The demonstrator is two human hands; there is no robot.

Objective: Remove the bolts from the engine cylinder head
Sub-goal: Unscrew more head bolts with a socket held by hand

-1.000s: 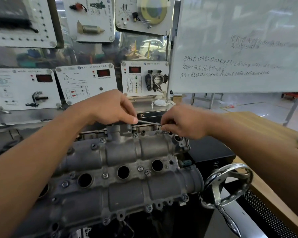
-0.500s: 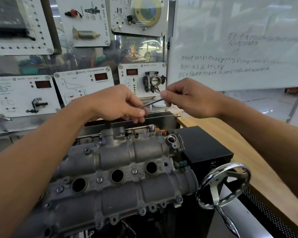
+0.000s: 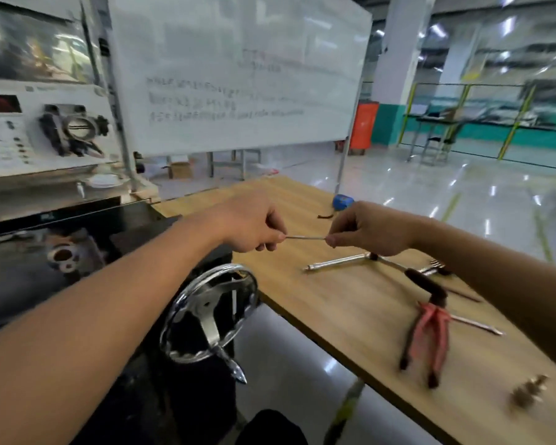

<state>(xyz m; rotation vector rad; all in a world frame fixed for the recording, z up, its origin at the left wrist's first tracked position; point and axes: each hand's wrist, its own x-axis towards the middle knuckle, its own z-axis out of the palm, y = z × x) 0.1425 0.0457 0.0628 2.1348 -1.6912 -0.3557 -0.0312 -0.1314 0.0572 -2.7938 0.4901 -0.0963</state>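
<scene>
A long thin bolt [image 3: 305, 238] hangs level in the air over the wooden table [image 3: 344, 303]. My left hand [image 3: 254, 224] pinches its left end and my right hand [image 3: 371, 229] pinches its right end. Only the right end of the engine cylinder head [image 3: 63, 253] shows, blurred, at the left edge behind my left forearm. The rest of the head is out of view.
A chrome handwheel [image 3: 211, 311] sticks out of the black engine stand. On the table lie a socket extension bar [image 3: 337, 262], red-handled pliers [image 3: 426, 338], a dark-handled tool [image 3: 426, 285], small brass fittings [image 3: 528, 391] and a blue object [image 3: 342, 200]. A whiteboard [image 3: 235, 72] stands behind.
Both hands lifted the bolt off the cylinder head and carried it right, over the wooden table. The view swung right with them, so the head is almost out of frame.
</scene>
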